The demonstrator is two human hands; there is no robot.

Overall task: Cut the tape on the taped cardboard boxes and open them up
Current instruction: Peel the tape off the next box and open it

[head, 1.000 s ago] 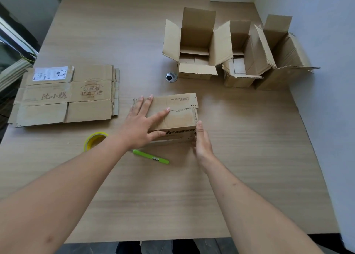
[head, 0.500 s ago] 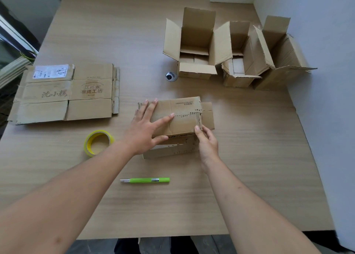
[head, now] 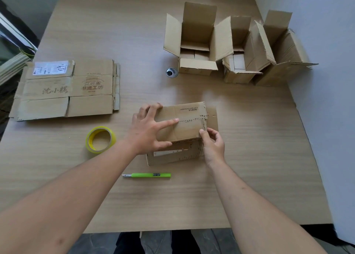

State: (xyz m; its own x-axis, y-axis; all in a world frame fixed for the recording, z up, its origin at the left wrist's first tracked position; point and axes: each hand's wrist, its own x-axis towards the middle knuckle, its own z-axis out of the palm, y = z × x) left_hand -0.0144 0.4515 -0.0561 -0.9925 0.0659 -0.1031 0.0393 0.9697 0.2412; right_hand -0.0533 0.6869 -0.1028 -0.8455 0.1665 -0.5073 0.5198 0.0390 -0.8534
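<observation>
A small taped cardboard box (head: 184, 123) stands in the middle of the table, its top crossed by a jagged strip of tape. My left hand (head: 148, 132) lies spread over the box's left end, fingers straight on the top and thumb at the front edge. My right hand (head: 213, 144) pinches the box's near right corner with curled fingers. A side flap sticks out at the right end. A green utility knife (head: 149, 175) lies on the table in front of the box, untouched.
A yellow tape roll (head: 99, 139) sits left of the box. Flattened cartons (head: 67, 89) are stacked at the far left. Three opened boxes (head: 199, 40) stand at the back right by the wall. A round metal grommet (head: 171, 72) is set in the table.
The box has been tipped and raised toward me, with its right side flap now out. My right hand moved from the box's end to its near right corner. The knife now lies further from the box.
</observation>
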